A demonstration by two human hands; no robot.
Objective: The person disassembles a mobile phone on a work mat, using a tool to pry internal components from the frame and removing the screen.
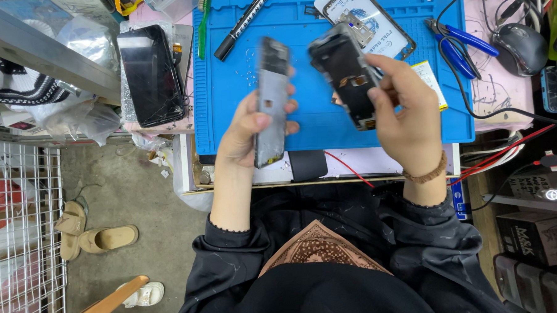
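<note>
My left hand [250,130] grips a grey phone back cover or frame [271,101], held upright above the blue work mat [239,90]. My right hand [406,109] holds a black phone body [344,71] with its inner side showing, tilted to the left. The two parts are apart, a small gap between them, and both are slightly blurred. Small screws lie scattered on the mat behind the grey part.
A black marker [242,25] and a phone screen in a packet [367,17] lie at the mat's far edge. Blue-handled pliers [463,42], a mouse [521,46] and cables sit right. A dark tablet [151,74] lies left. Sandals [96,237] are on the floor.
</note>
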